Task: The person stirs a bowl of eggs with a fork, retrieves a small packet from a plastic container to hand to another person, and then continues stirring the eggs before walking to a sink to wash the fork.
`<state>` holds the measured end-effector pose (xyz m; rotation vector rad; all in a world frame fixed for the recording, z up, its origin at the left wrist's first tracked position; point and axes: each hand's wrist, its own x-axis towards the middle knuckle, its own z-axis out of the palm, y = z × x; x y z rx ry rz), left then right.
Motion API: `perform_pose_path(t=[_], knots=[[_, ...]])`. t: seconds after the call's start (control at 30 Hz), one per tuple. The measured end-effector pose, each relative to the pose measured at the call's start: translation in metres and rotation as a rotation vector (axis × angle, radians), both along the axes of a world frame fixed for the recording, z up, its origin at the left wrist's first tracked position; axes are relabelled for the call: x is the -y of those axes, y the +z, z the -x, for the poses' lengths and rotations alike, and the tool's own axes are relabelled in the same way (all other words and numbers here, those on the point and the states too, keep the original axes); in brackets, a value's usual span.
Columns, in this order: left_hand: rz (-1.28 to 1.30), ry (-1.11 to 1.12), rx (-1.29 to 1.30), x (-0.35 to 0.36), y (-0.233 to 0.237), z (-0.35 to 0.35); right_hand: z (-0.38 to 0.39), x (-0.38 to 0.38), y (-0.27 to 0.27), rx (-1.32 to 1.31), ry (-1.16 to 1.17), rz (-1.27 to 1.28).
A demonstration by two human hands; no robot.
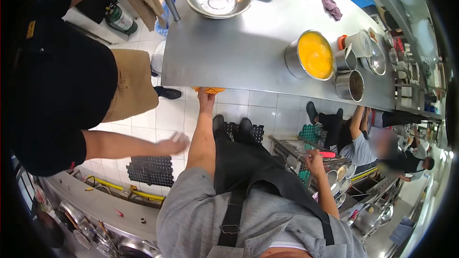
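Observation:
My left hand [206, 96] reaches out to the near edge of the steel table, its fingers closed on an orange cloth [208, 90] that partly disappears at the edge. My right hand [314, 163] is raised at my right side over the stove area, fingers curled in. A small bright red object [327, 155] shows right beside it; I cannot tell whether the hand holds it. On the tabletop ahead stand a deep steel pot of yellow liquid [315, 56] and a wide steel bowl with a perforated-looking bottom [217, 1].
A co-worker in a brown apron [131, 83] stands close on my left, one arm stretched toward me. Steel containers [350, 85] cluster at the table's right end. A purple cloth [331, 5] lies farther back. Other people [356, 148] work at right. Black mats [150, 169] cover part of the floor.

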<state>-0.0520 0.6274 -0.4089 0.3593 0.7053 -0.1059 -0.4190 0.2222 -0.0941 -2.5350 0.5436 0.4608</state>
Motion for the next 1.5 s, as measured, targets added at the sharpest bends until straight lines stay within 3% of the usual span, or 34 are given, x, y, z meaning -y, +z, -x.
perform_pose_path(t=[0.1,0.23,0.53,0.73,0.87,1.1,1.27,1.5], knots=[[-0.031,-0.009,0.042,-0.011,0.028,0.039,-0.034,-0.010,0.016,0.021,-0.022,-0.095],[-0.016,-0.002,0.009,-0.029,0.046,0.092,-0.063,0.000,0.005,0.077,0.222,-0.101],[-0.085,0.023,-0.159,-0.070,0.093,0.220,-0.157,-0.039,0.017,0.093,0.432,-0.248],[-0.149,-0.012,-0.063,-0.090,0.136,0.270,-0.178,-0.046,0.010,0.121,0.566,-0.282],[-0.170,0.014,-0.062,-0.096,0.177,0.292,-0.177,-0.043,0.019,0.046,0.519,-0.274],[-0.173,0.044,-0.005,-0.086,0.291,0.284,-0.171,-0.014,0.007,0.014,0.417,-0.252],[-0.182,-0.002,0.065,-0.067,0.360,0.230,-0.182,-0.019,0.021,0.103,0.400,-0.337],[-0.141,-0.135,0.159,-0.028,0.361,0.131,-0.211,-0.014,0.039,0.374,0.485,-0.418]])
